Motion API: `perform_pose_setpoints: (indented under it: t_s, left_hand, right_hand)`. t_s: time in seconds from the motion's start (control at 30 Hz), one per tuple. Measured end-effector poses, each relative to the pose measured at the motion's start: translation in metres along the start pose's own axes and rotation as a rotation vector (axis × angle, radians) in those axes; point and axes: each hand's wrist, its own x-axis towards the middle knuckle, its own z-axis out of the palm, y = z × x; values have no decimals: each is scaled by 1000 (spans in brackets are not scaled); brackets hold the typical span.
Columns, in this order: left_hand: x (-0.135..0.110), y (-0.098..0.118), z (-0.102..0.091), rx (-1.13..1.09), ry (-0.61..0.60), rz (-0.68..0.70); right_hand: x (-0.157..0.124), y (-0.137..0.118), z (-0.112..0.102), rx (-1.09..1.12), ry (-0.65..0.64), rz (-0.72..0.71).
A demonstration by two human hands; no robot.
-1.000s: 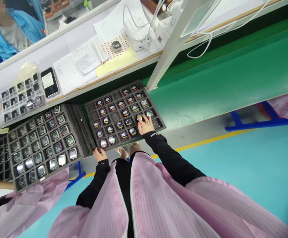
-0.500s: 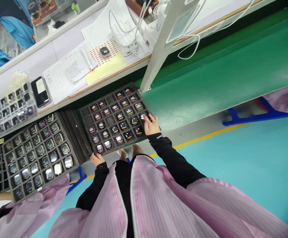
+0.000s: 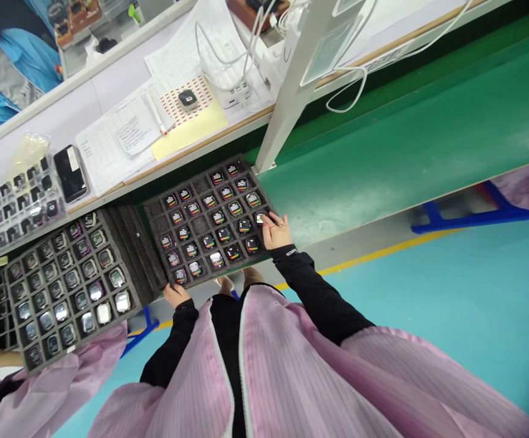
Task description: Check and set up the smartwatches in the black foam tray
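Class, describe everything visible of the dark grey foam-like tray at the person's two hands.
The dark grey, foam-like rectangular tray lies on the green bench surface, thin walls dividing it into squarish compartments. Most hold small, rounded-square watch-like devices with dark faces, many showing coloured marks; a few compartments show bare grey. The left hand is at its near left corner; the right hand is over a device near its right end.
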Motion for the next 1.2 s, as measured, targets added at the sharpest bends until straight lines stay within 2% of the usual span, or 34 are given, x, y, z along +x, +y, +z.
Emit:
perform_pose_setpoints:
  t_s: [0.23, 0.5, 0.67, 0.8, 0.93, 1.2]
  left_hand:
    - [-1, 1, -1, 7, 2, -19]
    - [0, 8, -5, 9, -26, -41]
    - [1, 10, -8, -6, -76, -44]
    - [-1, 14, -12, -24, -109, -41]
    - [-4, 18, -18, -58, -154, -10]
    - [-4, 11, -20, -131, -181, 33]
  right_hand:
    - [-2, 11, -7, -48, 38, 188]
    - [12, 10, 2, 52, -39, 169]
    - [8, 14, -2, 70, -44, 165]
    - [-8, 10, -10, 65, -24, 173]
    - [-37, 1, -15, 79, -27, 151]
    - [-92, -15, -5, 81, -52, 106]
